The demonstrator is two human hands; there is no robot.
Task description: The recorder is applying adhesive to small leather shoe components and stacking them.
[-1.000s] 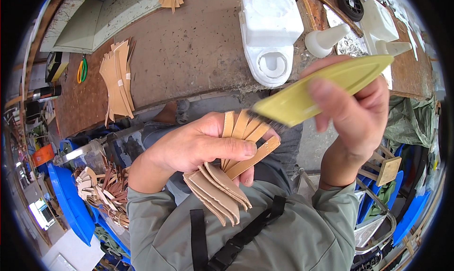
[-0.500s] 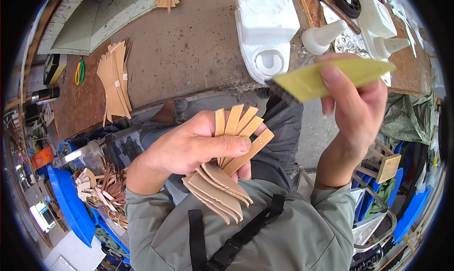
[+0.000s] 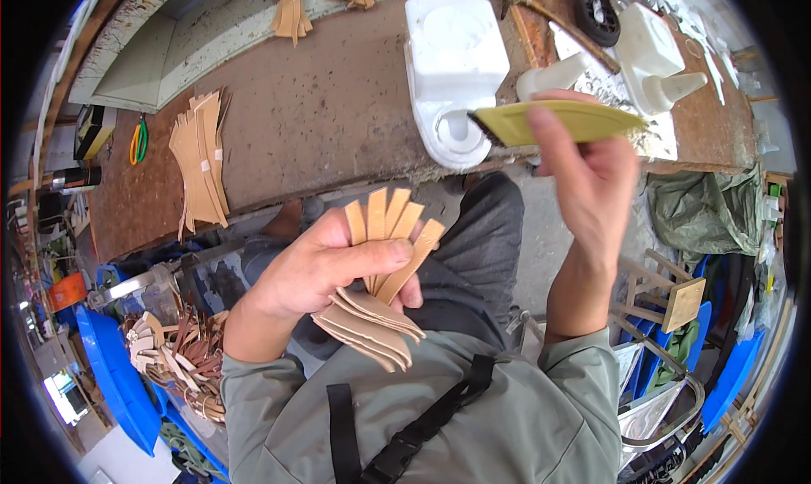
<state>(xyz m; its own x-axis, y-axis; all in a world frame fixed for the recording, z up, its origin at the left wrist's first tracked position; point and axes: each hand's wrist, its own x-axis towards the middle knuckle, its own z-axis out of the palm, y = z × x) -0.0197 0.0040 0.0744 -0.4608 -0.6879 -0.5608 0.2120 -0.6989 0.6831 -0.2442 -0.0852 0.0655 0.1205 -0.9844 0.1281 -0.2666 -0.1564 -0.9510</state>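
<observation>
My left hand (image 3: 325, 260) grips several tan leather strips (image 3: 365, 322), fanned out, with the thumb pressed across them. Their narrow ends spread above the thumb, and the wide curved ends hang below it in front of my shirt. In my right hand (image 3: 589, 167) is a yellow-green flat brush (image 3: 583, 122), pinched between thumb and fingers. Its dark bristles point left, at the round opening of a white plastic container (image 3: 460, 62) on the bench edge. Whether the bristles touch the opening's rim I cannot tell.
More tan leather pieces (image 3: 200, 159) lie stacked on the wooden bench (image 3: 329, 95), near green-and-orange-handled scissors (image 3: 138, 142). White nozzle bottles (image 3: 672, 87) and a wooden-handled hammer-like tool (image 3: 566, 29) stand back right. Below left is a heap of brown and tan straps (image 3: 190, 357); a wooden stool (image 3: 683, 304) sits right.
My right hand has brought the brush left, its bristles now beside the container's opening. The left hand keeps its hold on the leather strips. The whole view has shifted slightly.
</observation>
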